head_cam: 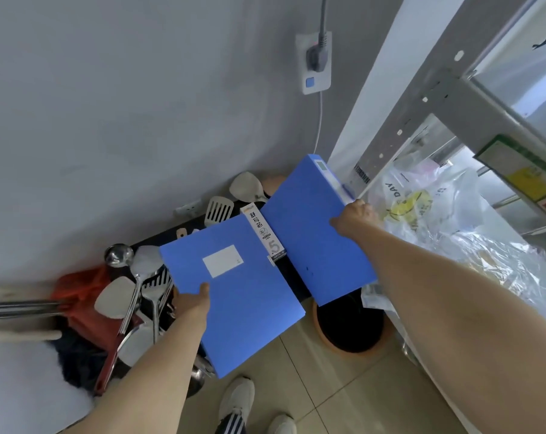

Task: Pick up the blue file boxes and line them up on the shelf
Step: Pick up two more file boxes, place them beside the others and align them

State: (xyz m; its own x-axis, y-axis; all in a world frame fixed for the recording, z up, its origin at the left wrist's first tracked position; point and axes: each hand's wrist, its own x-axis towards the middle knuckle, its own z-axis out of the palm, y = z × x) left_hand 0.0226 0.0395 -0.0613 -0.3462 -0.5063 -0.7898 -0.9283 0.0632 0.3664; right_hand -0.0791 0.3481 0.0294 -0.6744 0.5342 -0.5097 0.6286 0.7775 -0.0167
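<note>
I hold two blue file boxes above the floor. My left hand (194,303) grips the left edge of one blue file box (249,299), which shows a white label on its face. My right hand (353,219) grips the right edge of the second blue file box (312,227), tilted with its spine toward the metal shelf (453,101) at the right. A small white carton (264,234) with printed writing lies between the two boxes.
Below on the left lie several metal ladles and spatulas (140,296) and a red bag (80,296). A round dark basin (350,327) sits on the tiled floor. Crumpled clear plastic bags (437,214) fill the lower shelf. A wall socket (317,62) with a plug is above.
</note>
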